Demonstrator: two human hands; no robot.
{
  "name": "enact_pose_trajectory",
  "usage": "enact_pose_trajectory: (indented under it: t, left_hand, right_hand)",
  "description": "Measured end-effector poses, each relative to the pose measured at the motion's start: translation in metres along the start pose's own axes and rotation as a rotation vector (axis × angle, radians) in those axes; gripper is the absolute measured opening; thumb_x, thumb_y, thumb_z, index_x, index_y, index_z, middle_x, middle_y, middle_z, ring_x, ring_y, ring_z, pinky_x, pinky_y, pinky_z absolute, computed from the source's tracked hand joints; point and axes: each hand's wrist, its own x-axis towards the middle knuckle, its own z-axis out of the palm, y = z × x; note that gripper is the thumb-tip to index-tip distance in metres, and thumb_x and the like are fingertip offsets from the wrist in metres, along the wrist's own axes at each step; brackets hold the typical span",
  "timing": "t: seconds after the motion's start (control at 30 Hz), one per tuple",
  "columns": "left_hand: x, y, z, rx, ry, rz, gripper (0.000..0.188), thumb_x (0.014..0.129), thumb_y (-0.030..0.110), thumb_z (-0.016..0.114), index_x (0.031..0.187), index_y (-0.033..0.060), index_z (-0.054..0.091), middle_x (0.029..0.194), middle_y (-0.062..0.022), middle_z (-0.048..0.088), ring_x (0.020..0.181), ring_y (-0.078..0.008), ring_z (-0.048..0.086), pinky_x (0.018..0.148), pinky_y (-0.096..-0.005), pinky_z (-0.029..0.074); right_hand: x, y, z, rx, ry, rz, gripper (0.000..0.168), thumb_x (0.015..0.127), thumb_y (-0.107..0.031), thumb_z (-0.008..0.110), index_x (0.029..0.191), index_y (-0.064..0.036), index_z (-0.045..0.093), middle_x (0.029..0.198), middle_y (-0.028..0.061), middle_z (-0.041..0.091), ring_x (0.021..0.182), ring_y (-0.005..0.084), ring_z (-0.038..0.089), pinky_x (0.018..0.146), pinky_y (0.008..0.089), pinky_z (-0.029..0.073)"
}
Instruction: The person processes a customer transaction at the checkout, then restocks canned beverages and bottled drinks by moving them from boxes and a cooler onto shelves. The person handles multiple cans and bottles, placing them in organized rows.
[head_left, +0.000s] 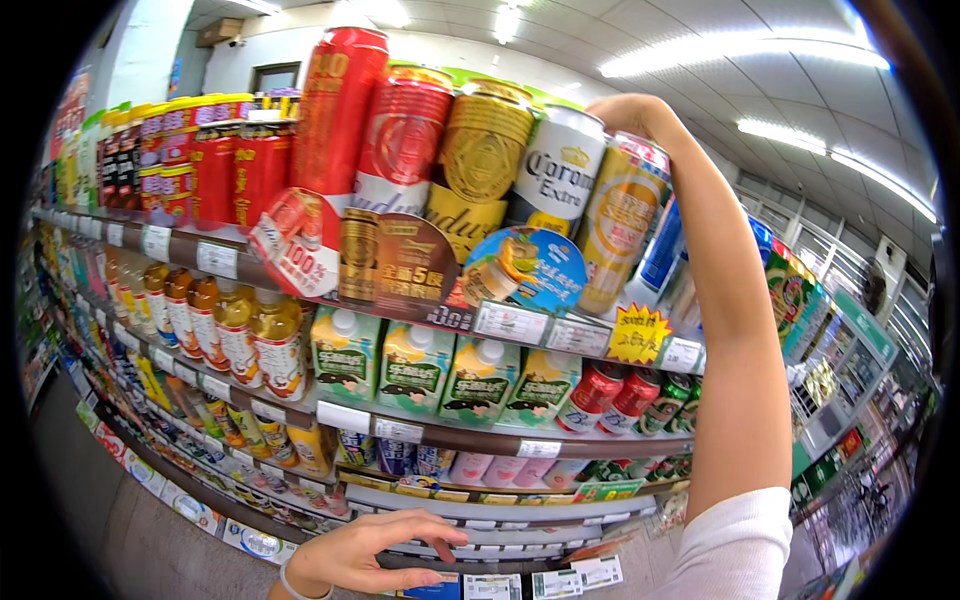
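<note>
My right arm reaches up over the top shelf. My right hand (626, 112) is bent behind a white Corona Extra can (559, 169) and a yellow drink can (622, 217); its fingers are hidden. To their left stand a gold Budweiser can (484, 150), a red and white Budweiser can (401, 135) and a taller red can (341, 112). Low in front of the shelves, my left hand (382, 544) hangs with its fingers apart and nothing in it, a pale band at the wrist.
Green drink cartons (416, 367) and red beer cans (592, 397) line the second shelf, beside bottled drinks (277, 337). Round promotional cards (525, 270) and price tags (217, 259) edge the top shelf. Boxes and printed cards (491, 587) lie low, near my left hand.
</note>
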Motion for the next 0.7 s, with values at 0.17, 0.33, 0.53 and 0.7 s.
enact_pose_trajectory:
  t: [0.17,0.33,0.53,0.7]
  left_hand:
    - [0.015,-0.032,0.016,-0.105,-0.091,-0.043,0.039,0.084,0.007,0.066,0.121,0.0013,0.056,0.107,-0.0123,0.061,0.096,-0.0223,0.061,0.088,-0.0338,0.045]
    - [0.057,-0.063,0.074,-0.118,-0.243,-0.059,0.039,0.082,0.004,0.067,0.119,-0.0010,0.057,0.107,-0.0118,0.061,0.096,-0.0206,0.062,0.085,-0.0318,0.046]
    - [0.123,-0.095,0.206,-0.291,-0.327,-0.134,0.035,0.081,0.002,0.066,0.115,-0.0016,0.058,0.107,-0.0122,0.062,0.096,-0.0199,0.063,0.086,-0.0315,0.046]
    - [0.189,-0.131,0.375,-0.303,-0.422,-0.147,0.031,0.083,0.001,0.064,0.113,-0.0044,0.058,0.108,-0.0136,0.060,0.097,-0.0221,0.062,0.086,-0.0335,0.048]
  right_hand:
    - [-0.083,-0.021,0.005,0.077,0.318,-0.235,0.058,0.081,-0.050,0.064,0.116,-0.003,0.062,0.111,0.0142,0.063,0.108,0.0231,0.057,0.096,0.0382,0.044]
    - [-0.238,-0.019,0.018,0.363,0.501,-0.434,0.047,0.087,-0.026,0.063,0.121,0.005,0.053,0.105,0.0167,0.063,0.099,0.0228,0.059,0.086,0.0323,0.047]
    - [-0.476,0.093,0.116,0.070,0.157,-0.406,0.037,0.086,-0.024,0.065,0.116,-0.003,0.059,0.107,0.0152,0.062,0.091,0.0248,0.064,0.078,0.0355,0.052]
    - [-0.698,0.205,0.253,0.405,-0.122,0.034,0.058,0.088,-0.028,0.063,0.136,-0.005,0.041,0.119,0.0177,0.058,0.107,0.0298,0.059,0.092,0.0388,0.048]
